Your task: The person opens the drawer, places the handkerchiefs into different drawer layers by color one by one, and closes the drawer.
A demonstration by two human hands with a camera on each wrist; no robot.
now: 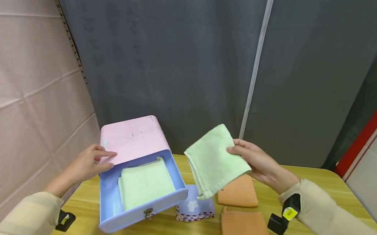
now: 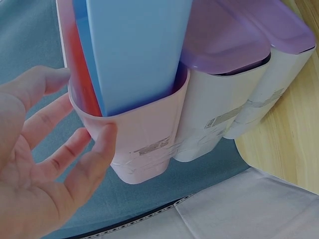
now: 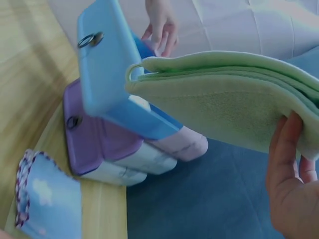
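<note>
From the head camera, the right hand (image 1: 259, 164) is up in the air and pinches a folded green towel (image 1: 214, 162) between thumb and fingers. The towel hangs out to the left of that hand, above the wooden table (image 1: 318, 183). Just below the hand lie two orange cloths (image 1: 240, 192), and a small blue cloth (image 1: 195, 207) with a white shape on it lies under the towel's low corner. The left hand (image 1: 88, 162) rests with straight fingers on the pink box (image 1: 132, 136). Right beside that hand's fingertips, a blue drawer (image 1: 112, 204) sticks out of the box. Another green towel (image 1: 144, 183) lies flat inside the drawer.

From the left wrist camera, the left hand (image 2: 35, 169) is open, and its fingertips touch the rounded side of the pink box (image 2: 149, 134). The blue drawer (image 2: 134, 50) stands out of the box just past the fingers. A purple drawer (image 2: 234, 35) sits in the next white box, farther from the hand.

From the right wrist camera, the right hand (image 3: 291, 191) holds the green towel (image 3: 229, 107) from below, with its fingers curled up around the edge. The blue drawer (image 3: 107, 64) with a ring handle is beyond the towel's far end. The purple drawer (image 3: 94, 137) is under it, and the small blue cloth (image 3: 47, 199) lies on the table.
</note>
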